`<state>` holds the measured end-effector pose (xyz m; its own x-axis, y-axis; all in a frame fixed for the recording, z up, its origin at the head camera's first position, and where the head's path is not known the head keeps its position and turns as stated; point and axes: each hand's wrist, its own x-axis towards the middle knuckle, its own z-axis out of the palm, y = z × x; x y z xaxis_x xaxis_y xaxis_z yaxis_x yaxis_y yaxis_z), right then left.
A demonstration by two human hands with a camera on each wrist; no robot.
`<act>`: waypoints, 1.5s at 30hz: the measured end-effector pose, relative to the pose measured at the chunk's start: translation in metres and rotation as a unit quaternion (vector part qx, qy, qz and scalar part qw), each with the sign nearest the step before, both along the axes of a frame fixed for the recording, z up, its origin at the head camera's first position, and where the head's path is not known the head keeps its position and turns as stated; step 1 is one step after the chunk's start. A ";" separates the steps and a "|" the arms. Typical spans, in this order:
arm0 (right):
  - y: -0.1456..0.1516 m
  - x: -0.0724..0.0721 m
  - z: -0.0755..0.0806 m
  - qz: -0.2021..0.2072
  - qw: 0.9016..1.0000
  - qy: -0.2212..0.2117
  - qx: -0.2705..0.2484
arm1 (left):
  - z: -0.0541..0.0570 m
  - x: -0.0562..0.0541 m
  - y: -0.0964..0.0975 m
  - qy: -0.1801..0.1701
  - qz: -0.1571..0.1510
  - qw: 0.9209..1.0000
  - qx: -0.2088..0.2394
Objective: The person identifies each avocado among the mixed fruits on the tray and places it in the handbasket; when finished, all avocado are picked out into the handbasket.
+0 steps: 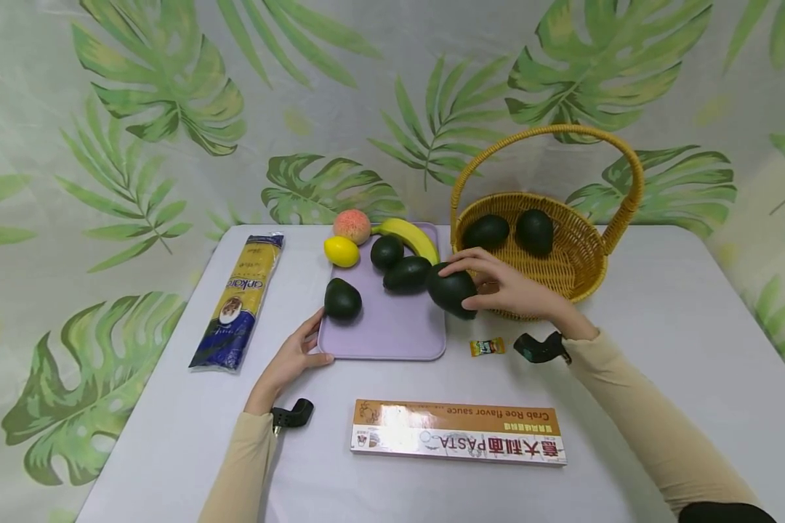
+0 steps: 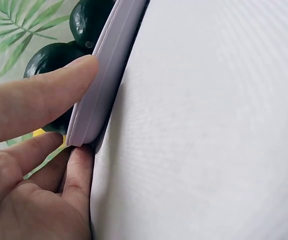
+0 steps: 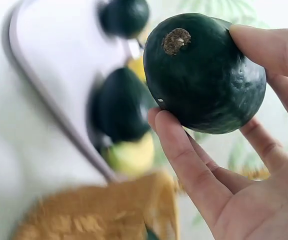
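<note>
My right hand (image 1: 504, 287) grips a dark green avocado (image 3: 204, 75) between thumb and fingers, its brown stem end showing in the right wrist view. In the head view that avocado overlaps the right rim of a lilac tray (image 1: 392, 334). At the tray's near left corner, my left hand (image 1: 296, 359) holds on, thumb along the front side and fingers by the left side. On the tray lie three avocados, one (image 1: 343, 300) near the left rim, with a banana (image 1: 408, 236), a lemon (image 1: 341, 251) and a peach (image 1: 352, 226) towards the back.
A yellow wicker basket (image 1: 578, 265) with a tall handle stands right of the tray, two avocados (image 1: 534, 232) inside. Left lies a pasta packet (image 1: 238, 301). A small wrapped candy (image 1: 487, 346) is by the tray, and a long pasta box (image 1: 458, 432) lies in front.
</note>
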<state>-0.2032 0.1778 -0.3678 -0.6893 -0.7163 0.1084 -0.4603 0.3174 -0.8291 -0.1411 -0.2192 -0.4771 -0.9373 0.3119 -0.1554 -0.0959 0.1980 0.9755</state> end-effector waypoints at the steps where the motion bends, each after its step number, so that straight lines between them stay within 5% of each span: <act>1: 0.008 0.000 0.002 -0.013 1.000 0.000 0.000 | 0.000 0.000 0.000 0.003 0.000 1.000 0.002; 9: 0.068 0.003 0.003 -0.114 0.993 -0.008 0.010 | 0.002 0.006 0.001 0.015 0.020 1.000 0.001; 18: 0.110 0.005 -0.002 -0.182 0.983 -0.011 0.022 | 0.003 0.010 0.001 0.050 0.028 0.998 0.020; 32: 0.135 -0.011 -0.012 -0.216 0.975 -0.014 0.044 | 0.003 0.010 0.002 0.038 0.029 0.999 0.025; 45: 0.144 -0.035 -0.001 -0.205 0.975 -0.031 0.086 | 0.000 0.015 0.008 0.059 0.069 0.996 0.017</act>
<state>-0.2386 0.3218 -0.3692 -0.9226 -0.3837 -0.0401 -0.2168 0.6015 -0.7689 -0.1258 -0.2115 -0.4767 -0.9826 0.1829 -0.0336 -0.0046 0.1567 0.9876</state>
